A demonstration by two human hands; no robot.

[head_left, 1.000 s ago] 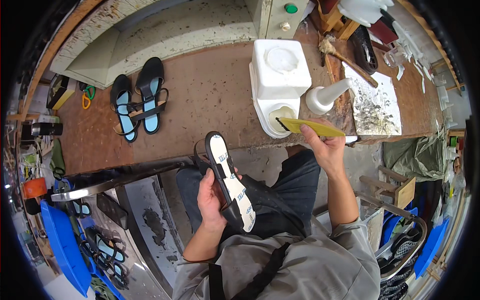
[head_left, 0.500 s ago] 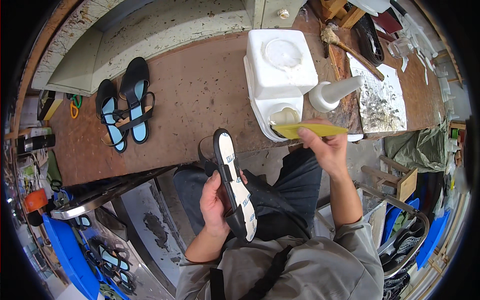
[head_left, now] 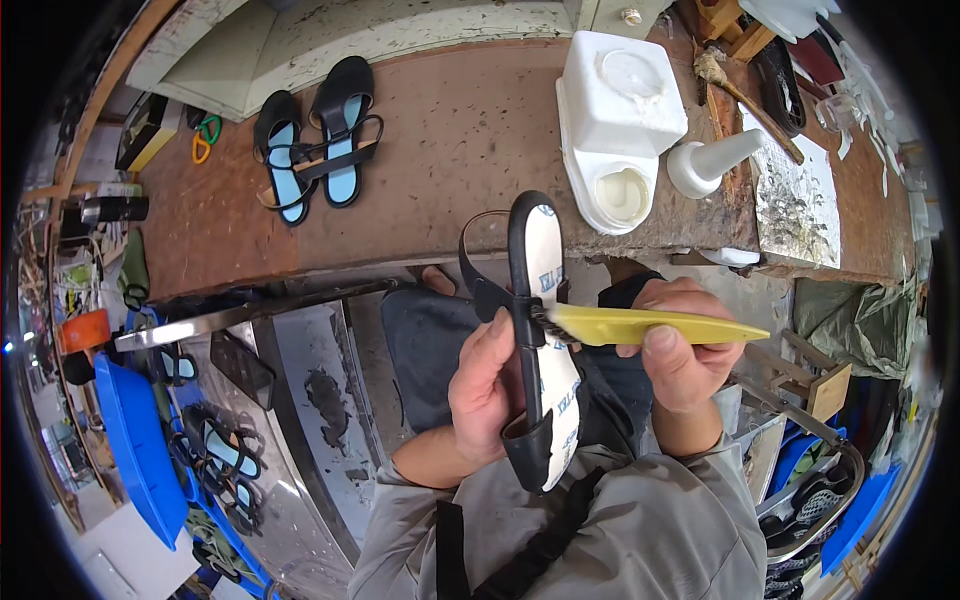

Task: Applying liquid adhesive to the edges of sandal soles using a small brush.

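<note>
A black strappy sandal [head_left: 545,400] with a white, blue-printed inner sole is gripped along its left side by my left hand [head_left: 486,385]. Its toe and heel point up and down in front of my lap. My right hand [head_left: 688,345] pinches a yellow-handled brush [head_left: 650,325], whose dark bristles touch the sandal's side strap near the middle of the sole. Beyond, at the bench edge, stands a white plastic dispenser [head_left: 622,100] with a round cup of whitish paste [head_left: 622,195] at its front.
The brown workbench [head_left: 440,150] carries a pair of black sandals [head_left: 320,140] with blue insoles, green-and-orange scissors [head_left: 205,138], a white nozzle bottle [head_left: 710,163] and a stained paper sheet [head_left: 795,205]. Blue bins [head_left: 135,450] with more sandals flank me, beside a metal rail [head_left: 250,312].
My right hand has brought the brush from the dispenser's cup down to the sandal. The sandal, in my left hand, has come up and right in view. The view itself has shifted.
</note>
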